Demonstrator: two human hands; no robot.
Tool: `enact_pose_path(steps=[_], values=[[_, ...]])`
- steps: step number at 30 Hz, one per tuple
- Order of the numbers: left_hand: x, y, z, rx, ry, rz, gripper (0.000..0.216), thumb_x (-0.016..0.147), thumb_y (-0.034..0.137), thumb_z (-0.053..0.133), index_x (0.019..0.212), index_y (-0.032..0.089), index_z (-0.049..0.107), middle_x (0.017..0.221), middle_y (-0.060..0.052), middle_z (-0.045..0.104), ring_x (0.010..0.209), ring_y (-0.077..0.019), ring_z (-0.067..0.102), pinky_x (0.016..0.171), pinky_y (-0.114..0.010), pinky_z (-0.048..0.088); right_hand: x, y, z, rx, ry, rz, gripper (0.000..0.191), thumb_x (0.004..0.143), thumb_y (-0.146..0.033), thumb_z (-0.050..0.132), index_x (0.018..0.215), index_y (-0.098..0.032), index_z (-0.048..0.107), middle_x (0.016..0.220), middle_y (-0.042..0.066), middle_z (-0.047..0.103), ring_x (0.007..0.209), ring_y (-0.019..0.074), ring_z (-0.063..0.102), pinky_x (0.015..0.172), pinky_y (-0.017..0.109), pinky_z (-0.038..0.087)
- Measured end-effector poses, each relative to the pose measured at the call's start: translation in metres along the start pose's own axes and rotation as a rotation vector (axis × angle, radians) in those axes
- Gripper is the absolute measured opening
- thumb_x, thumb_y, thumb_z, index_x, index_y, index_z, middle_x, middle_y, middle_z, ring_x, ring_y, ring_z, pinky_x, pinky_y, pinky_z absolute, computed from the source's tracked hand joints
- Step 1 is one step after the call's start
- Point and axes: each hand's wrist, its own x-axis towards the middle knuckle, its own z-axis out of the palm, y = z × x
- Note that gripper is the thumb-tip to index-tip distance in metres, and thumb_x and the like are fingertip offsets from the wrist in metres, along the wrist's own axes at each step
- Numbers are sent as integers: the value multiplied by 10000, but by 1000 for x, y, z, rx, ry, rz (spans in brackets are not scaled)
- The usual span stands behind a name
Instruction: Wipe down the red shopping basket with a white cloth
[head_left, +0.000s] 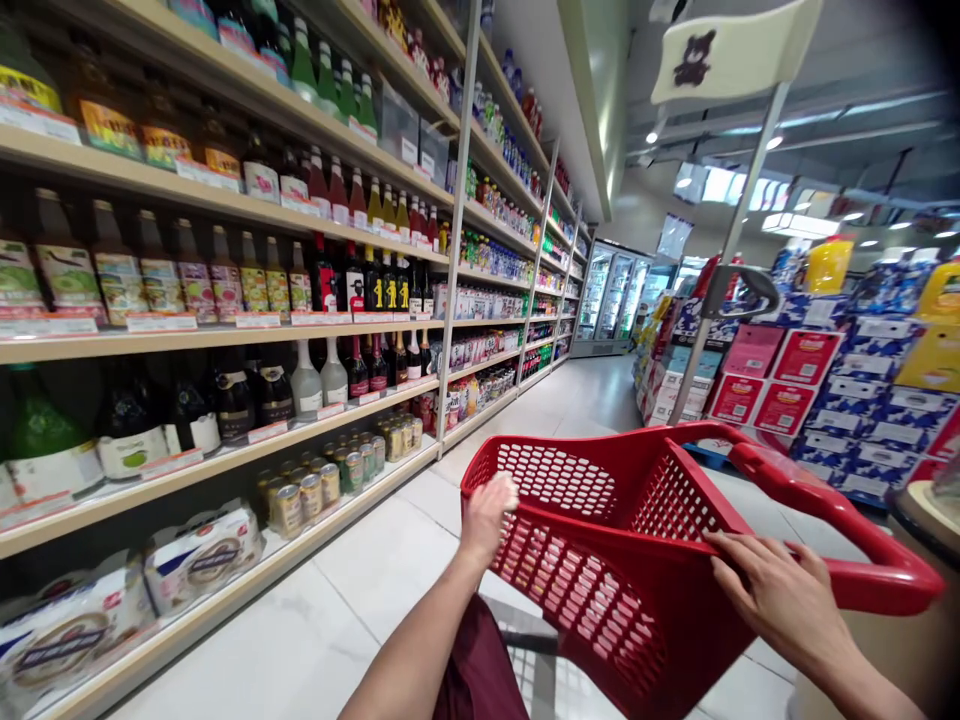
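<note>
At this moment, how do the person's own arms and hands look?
The left forearm and right forearm are bare: no sleeve, watch or bracelet shows. The left hand and right hand wear no gloves, and no ring can be made out; the left is blurred.

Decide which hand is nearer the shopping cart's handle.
Right. The right hand rests on the red cart beside its handle; the left hand is at the cart's opposite end.

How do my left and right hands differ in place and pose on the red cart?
The left hand is at the end away from the handle; the right hand is beside the handle. The left hand looks curled and blurred; the right hand shows sharper, fingers extended. Both are at the rim of the red cart.
</note>
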Motion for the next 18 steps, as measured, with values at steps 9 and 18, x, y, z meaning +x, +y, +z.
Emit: enact_pose_path(steps=[9, 18], values=[[8, 30, 12, -43, -50, 127, 527, 728, -30, 362, 1165, 222, 513, 1232, -19, 530, 1173, -142, 438, 1012, -406, 333, -3, -13, 5, -31, 109, 28, 346, 784, -326, 340, 962, -240, 623, 1009, 40, 655, 969, 221, 557, 950, 476, 209], [16, 76, 28, -74, -69, 129, 489, 748, 15, 397, 1169, 234, 513, 1241, 4, 523, 1188, -141, 419, 1023, -365, 328, -3, -21, 11, -79, 123, 50, 348, 760, -281, 364, 1010, -216, 598, 1080, 67, 619, 1033, 237, 516, 983, 508, 150]])
